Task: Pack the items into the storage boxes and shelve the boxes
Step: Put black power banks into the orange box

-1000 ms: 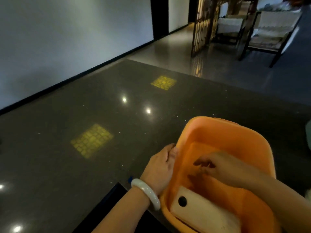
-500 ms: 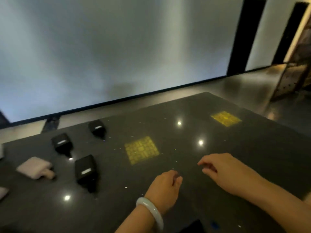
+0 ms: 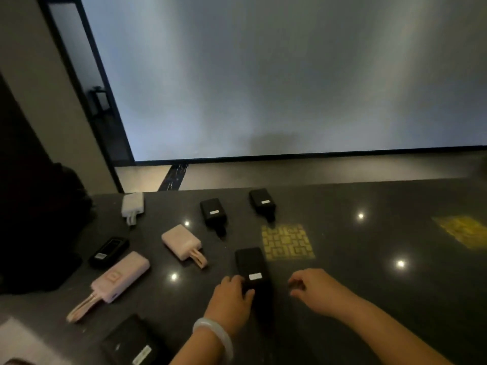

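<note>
Several power banks lie on the dark stone table (image 3: 369, 259). My left hand (image 3: 232, 299), with a white bangle on the wrist, curls its fingers round the near left edge of a black power bank (image 3: 250, 264) with a white label. My right hand (image 3: 313, 288) hovers just right of that bank, fingers loosely curled, holding nothing. Two more black banks (image 3: 213, 213) (image 3: 262, 201) lie farther back. Two pink banks with straps (image 3: 181, 242) (image 3: 121, 276) lie to the left. No storage box is in view.
A white bank (image 3: 133, 204) sits near the table's far left edge. Other black banks lie at the left (image 3: 109, 251) and near the front (image 3: 131, 341). A dark bulky object (image 3: 39, 233) stands at the left. A grey wall rises beyond the table.
The view swung left, away from the orange box and onto the power banks. Both hands left the box; my left hand reached the nearest black bank and took hold of it.
</note>
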The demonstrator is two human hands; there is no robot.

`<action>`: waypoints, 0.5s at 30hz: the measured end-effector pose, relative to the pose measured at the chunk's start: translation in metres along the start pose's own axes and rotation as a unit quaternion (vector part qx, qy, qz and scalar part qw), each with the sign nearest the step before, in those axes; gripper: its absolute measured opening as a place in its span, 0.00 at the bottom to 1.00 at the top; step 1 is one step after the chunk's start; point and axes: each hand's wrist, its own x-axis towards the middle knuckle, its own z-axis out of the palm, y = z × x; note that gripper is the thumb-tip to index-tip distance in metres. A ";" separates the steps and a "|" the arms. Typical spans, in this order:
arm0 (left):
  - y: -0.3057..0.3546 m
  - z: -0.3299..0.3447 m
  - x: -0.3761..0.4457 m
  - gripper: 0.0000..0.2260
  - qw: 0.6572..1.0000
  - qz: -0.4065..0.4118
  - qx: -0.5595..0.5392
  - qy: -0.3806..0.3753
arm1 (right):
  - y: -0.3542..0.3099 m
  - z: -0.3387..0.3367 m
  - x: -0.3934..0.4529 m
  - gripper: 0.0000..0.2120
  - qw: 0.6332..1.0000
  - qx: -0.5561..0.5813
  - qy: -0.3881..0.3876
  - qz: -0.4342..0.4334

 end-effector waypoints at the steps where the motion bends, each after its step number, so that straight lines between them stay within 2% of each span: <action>1: -0.005 -0.002 0.008 0.21 1.000 -0.007 0.003 0.010 | -0.005 0.005 0.013 0.15 1.000 0.008 -0.006 0.005; 5: 0.002 0.003 0.044 0.36 0.998 -0.037 0.024 0.043 | -0.016 0.017 0.054 0.18 0.998 0.045 -0.004 0.052; 9: 0.025 0.020 0.083 0.49 0.992 -0.081 0.093 0.013 | -0.008 0.018 0.085 0.19 0.990 0.082 0.034 0.111; 12: 0.034 0.031 0.107 0.50 0.982 -0.105 0.156 0.015 | 0.001 0.012 0.113 0.21 0.983 0.097 0.075 0.137; 15: 0.027 0.032 0.130 0.46 0.979 -0.061 0.191 0.035 | 0.006 -0.005 0.148 0.23 0.980 0.092 0.111 0.139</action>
